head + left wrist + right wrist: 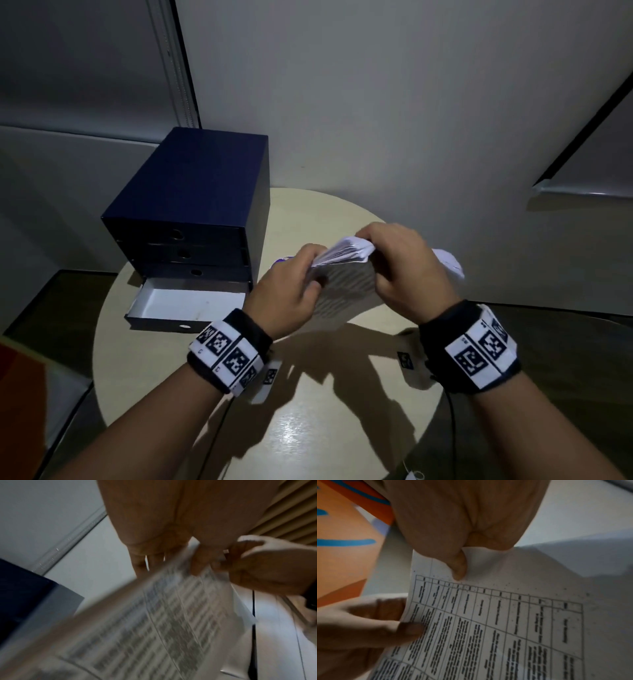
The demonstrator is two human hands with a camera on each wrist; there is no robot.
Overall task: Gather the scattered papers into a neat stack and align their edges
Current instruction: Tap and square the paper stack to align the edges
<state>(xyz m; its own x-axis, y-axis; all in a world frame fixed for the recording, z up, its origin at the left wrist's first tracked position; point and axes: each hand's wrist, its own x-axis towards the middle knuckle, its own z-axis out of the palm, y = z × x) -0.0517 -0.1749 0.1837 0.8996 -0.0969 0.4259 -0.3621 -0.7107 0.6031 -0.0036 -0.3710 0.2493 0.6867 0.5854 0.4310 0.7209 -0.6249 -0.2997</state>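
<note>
Round pale table (342,428) against a grey wall. Above it, papers (344,277) held upright, printed tables facing the person. Left hand (291,291) pinching the left edge, right hand (404,274) gripping the top, fingers (458,566) curled over it. Beside, left: dark drawer box (191,205), bottom drawer (185,308) pulled out.

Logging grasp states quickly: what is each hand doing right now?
Left hand: closed, fingers gripping the left edge of the papers.
Right hand: closed, pinching the papers' top edge.
</note>
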